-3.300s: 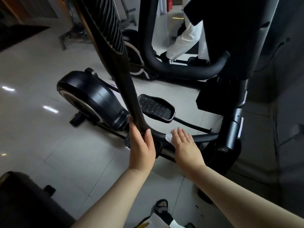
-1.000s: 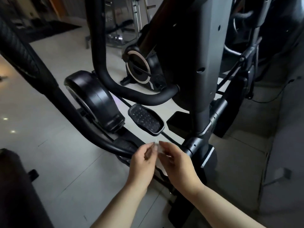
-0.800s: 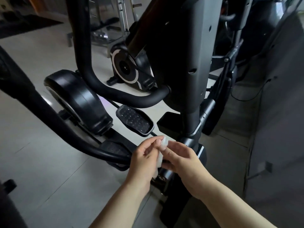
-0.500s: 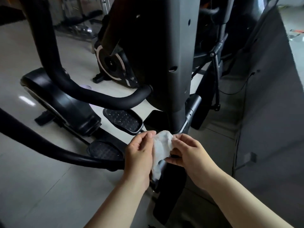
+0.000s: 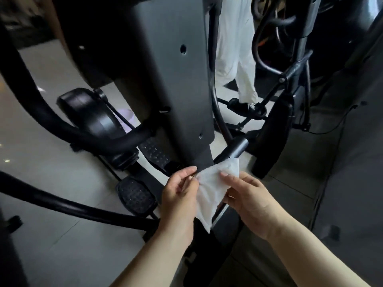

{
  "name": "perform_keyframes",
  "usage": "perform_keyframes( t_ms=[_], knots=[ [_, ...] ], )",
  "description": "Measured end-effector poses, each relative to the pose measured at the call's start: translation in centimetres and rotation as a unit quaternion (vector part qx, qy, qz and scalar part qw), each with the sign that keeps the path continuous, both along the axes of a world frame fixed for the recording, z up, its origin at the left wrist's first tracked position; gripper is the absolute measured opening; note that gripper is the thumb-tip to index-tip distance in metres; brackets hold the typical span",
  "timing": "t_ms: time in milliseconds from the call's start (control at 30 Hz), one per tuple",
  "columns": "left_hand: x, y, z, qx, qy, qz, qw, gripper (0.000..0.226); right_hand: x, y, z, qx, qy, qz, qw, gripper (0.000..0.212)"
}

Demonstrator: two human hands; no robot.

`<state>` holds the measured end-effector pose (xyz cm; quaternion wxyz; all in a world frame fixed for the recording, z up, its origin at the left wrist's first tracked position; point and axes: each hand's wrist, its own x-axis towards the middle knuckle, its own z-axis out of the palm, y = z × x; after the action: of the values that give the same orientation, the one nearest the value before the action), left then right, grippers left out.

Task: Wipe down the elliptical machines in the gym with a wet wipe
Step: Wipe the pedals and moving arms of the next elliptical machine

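Note:
A white wet wipe (image 5: 213, 187) hangs spread between my two hands, in front of the foot of the black elliptical's upright column (image 5: 176, 83). My left hand (image 5: 179, 195) pinches the wipe's left edge. My right hand (image 5: 246, 195) pinches its upper right part with thumb and fingers. The wipe's lower corner droops free over the machine's base. Two studded black pedals (image 5: 135, 195) lie to the left of my hands, and the flywheel housing (image 5: 91, 112) sits behind them.
A curved black handlebar arm (image 5: 62, 125) sweeps across the left. A lower bar (image 5: 72, 210) runs along the floor side. Another person's white trouser legs (image 5: 236, 50) stand on a second machine behind. A dark grey wall (image 5: 352, 162) closes the right side; pale tiles cover the left floor.
The view has risen and shifted right along the column. Both hands took the wipe off the lower bar, brought it together, and now it is opened out wider between them.

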<state>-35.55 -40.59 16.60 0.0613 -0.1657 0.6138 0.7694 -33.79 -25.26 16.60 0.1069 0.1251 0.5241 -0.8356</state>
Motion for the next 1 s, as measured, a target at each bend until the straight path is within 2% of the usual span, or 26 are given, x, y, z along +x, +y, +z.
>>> perform_keyframes(
  t_ms=[133, 233, 333, 400, 500, 667, 800, 900, 1000],
  knots=[
    [-0.2, 3.2, 1.1, -0.056, 0.009, -0.112, 0.992, 0.01, -1.4, 4.1, 0.2, 0.075, 0.025, 0.003, 0.997, 0.038],
    [-0.7, 4.5, 1.5, -0.095, 0.027, -0.165, 0.981, 0.017, -2.2, 6.0, 0.4, 0.095, 0.02, 0.059, 0.994, 0.052],
    [-1.0, 5.0, 1.9, -0.078, 0.02, -0.146, 0.986, 0.019, -2.9, 7.5, 0.9, 0.067, -0.012, 0.115, 0.991, 0.057],
    [-1.3, 5.0, 1.9, -0.062, 0.008, -0.12, 0.991, 0.028, -3.2, 8.1, 0.9, 0.048, -0.022, 0.151, 0.987, 0.048],
    [-1.7, 4.2, 1.3, -0.021, -0.022, -0.058, 0.998, 0.015, -3.3, 8.1, 0.7, 0.045, -0.018, 0.141, 0.989, 0.041],
    [-1.0, 2.9, -0.7, 0.047, -0.042, -0.1, 0.993, 0.018, -2.9, 7.3, -0.5, -0.022, -0.045, 0.055, 0.997, 0.045],
    [-0.8, 3.4, -1.4, 0.033, -0.013, -0.143, 0.989, 0.015, -2.6, 7.3, -0.9, -0.122, -0.117, 0.114, 0.979, 0.057],
    [-1.5, 4.3, -1.3, 0.011, 0.02, -0.102, 0.995, 0.032, -3.2, 8.0, -1.5, -0.103, -0.1, 0.145, 0.979, 0.053],
    [-2.5, 5.6, -1.3, -0.006, 0.032, -0.063, 0.997, 0.023, -4.8, 8.5, -1.5, -0.042, -0.074, 0.084, 0.993, 0.048]
  ],
)
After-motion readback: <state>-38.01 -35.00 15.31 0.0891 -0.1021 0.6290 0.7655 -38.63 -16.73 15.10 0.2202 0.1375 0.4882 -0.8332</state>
